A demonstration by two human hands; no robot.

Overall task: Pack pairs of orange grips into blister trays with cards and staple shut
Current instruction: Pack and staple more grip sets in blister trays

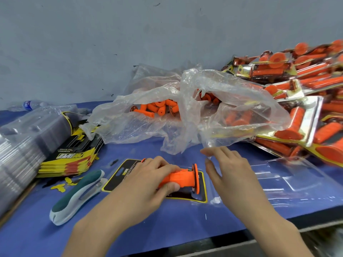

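Orange grip (pixel 179 178) lies crosswise on the black card (pixel 119 179), its flange end pointing at the right hand (pixel 230 172).
Grey wall (pixel 111 43) behind, blue table (pixel 167 229) beneath; finished packs (pixel 311 75) are heaped far right. The blister tray (pixel 289 180) lies open. The left hand (pixel 148 179) wraps the grip's barrel. The right hand hovers spread and empty, just beside the flange.

A plain grey-blue wall (pixel 130 34) fills the upper half, matt and marked with small dark scuffs and specks. It meets a table (pixel 167 229) with a bright blue top that runs the full width. The table's near edge slants across the lower right, with a dark strip beneath it. Light is soft and even
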